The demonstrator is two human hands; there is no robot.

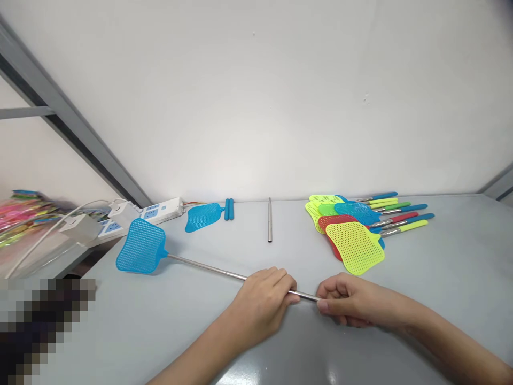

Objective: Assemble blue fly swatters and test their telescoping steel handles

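Observation:
A blue fly swatter (141, 247) with an extended metal telescopic rod (204, 267) slants across the table in front of me. My left hand (267, 297) is wrapped round the rod near its middle. At the rod's right end, my right hand (348, 300) pinches the tip between thumb and fingers; no coloured grip shows there. Beyond my hands, a separate collapsed metal rod (270, 222) lies on the table. Two blue handle grips (228, 209) lie side by side next to a loose blue swatter head (204, 216).
A pile of yellow, green, blue and red fly swatters (356, 248) lies at the right. White power strips (160, 211) with plugged-in adapters and a cable stand at the left. Colourful plastic-wrapped items (28, 219) are at the far left. A white wall (256, 107) rises behind the table.

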